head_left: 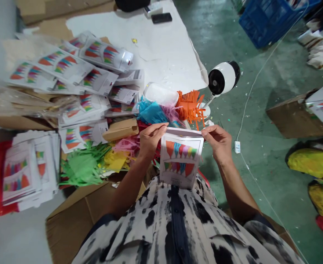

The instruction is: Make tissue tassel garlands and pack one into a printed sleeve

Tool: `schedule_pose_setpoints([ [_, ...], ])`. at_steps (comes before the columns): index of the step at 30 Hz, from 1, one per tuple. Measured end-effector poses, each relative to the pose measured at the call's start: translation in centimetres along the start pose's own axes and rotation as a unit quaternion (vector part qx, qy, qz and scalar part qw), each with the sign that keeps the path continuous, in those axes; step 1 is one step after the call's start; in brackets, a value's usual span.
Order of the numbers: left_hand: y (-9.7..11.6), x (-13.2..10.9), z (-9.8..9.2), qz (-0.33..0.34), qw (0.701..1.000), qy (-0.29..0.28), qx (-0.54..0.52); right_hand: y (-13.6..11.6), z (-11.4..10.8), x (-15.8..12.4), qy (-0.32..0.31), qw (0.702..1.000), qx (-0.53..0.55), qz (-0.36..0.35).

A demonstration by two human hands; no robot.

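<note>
I hold a white printed packet [180, 158] upright in front of my chest; it shows rows of coloured tassels. My left hand [149, 138] pinches its top left corner, fingers closed. My right hand [217, 140] pinches the top right corner the same way. Just beyond the packet lie loose paper tassels: orange [190, 104], blue [152, 113], pink [125, 145], yellow [116, 160] and green [81, 169].
Several more printed packets [76, 79] are heaped on the table to the left, with a stack [26, 170] at the near left. A small white fan [223, 77] stands at the table's right edge. An open cardboard box [76, 216] sits below my left arm. A blue crate [271, 20] is on the green floor.
</note>
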State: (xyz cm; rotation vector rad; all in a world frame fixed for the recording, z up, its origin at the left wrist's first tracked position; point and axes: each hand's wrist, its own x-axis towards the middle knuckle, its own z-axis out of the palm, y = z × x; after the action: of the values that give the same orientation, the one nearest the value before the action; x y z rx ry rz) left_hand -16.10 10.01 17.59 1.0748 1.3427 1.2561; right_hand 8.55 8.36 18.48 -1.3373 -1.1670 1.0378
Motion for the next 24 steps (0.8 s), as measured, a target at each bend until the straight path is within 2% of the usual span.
schedule_pose_setpoints([
  [3, 0.1, -0.1, 0.2, -0.023, 1.0, 0.001, -0.014, -0.3, -0.1, 0.0, -0.007, 0.999, 0.007, 0.031],
  [11, -0.5, -0.3, 0.0, -0.025, 0.998, -0.034, -0.044, -1.0, -0.7, 0.0, -0.018, 0.999, 0.008, 0.027],
  [17, -1.4, -0.4, 0.0, -0.027, 0.996, -0.049, -0.065, -1.1, -1.5, 0.4, -0.064, 0.997, 0.005, 0.041],
  [24, -1.7, -0.5, 0.7, -0.02, 0.997, -0.039, -0.066, -1.9, -2.3, 0.6, -0.115, 0.993, -0.021, 0.011],
])
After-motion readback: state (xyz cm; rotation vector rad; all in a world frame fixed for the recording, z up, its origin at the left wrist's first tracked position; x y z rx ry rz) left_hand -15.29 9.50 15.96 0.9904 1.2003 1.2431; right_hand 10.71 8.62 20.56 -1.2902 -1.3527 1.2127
